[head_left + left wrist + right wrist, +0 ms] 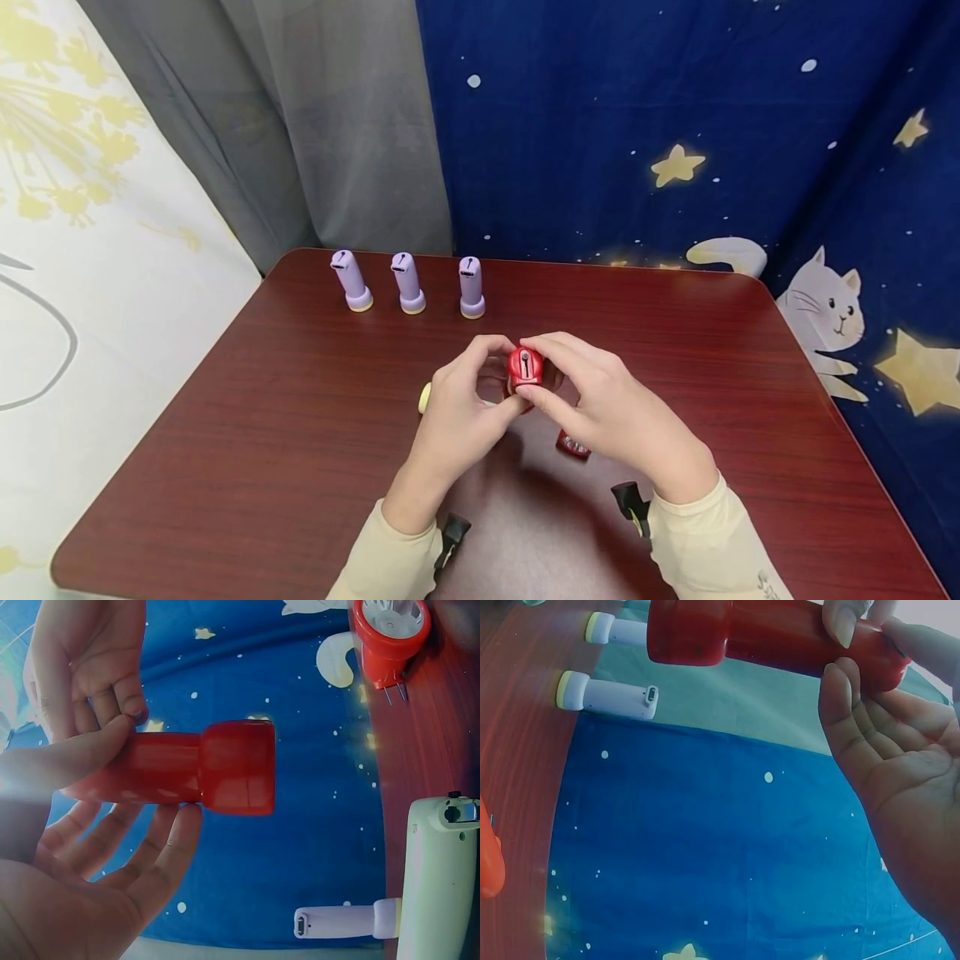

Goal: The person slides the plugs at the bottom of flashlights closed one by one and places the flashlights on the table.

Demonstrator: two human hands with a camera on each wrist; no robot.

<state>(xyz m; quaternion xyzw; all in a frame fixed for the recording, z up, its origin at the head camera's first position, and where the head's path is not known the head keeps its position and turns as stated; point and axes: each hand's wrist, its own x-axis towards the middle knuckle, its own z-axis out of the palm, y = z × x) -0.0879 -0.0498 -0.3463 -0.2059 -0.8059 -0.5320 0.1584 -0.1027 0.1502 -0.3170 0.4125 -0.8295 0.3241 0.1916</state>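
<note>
A red flashlight is held above the middle of the table by both hands, its tail end facing up in the head view. My left hand grips it from the left, thumb and fingers around the narrow body. From the right, my right hand pinches the same flashlight near its tail. In the left wrist view the flashlight shows its wider head free of the fingers. The right wrist view shows the head of the flashlight too; its lens is hidden.
Three lavender flashlights stand in a row at the table's back left. Another red flashlight, with two metal prongs, is partly behind my right hand. A pale green flashlight lies near my left hand. Curtains hang behind the table.
</note>
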